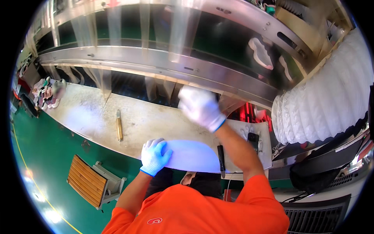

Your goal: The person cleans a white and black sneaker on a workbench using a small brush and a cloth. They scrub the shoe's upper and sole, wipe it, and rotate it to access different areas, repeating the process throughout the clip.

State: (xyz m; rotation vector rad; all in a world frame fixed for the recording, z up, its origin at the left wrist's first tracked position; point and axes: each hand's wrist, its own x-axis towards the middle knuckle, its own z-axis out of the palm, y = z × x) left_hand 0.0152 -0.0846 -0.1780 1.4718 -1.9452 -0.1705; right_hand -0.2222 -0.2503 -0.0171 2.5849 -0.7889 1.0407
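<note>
My left hand (155, 156), in a white glove, lies flat on the near edge of a worn workbench (140, 117), inside a patch of bluish light; it holds nothing. Blurred by motion, my gloved right hand (200, 107) is raised above the bench's back edge, close to the steel frame of a conveyor (156, 64). Nothing can be made out in it. A tool with a wooden handle (119, 124) lies on the bench left of my hands. Just right of the lit patch lies a slim black tool (221, 158).
White shoe soles (261, 52) ride the dark conveyor belt at upper right. A white ribbed duct (331, 97) fills the right side. A dark phone (253, 138) lies at the bench's right end, a pile of shoe parts (48, 93) at its left end, a slatted wooden stool (87, 181) on the green floor.
</note>
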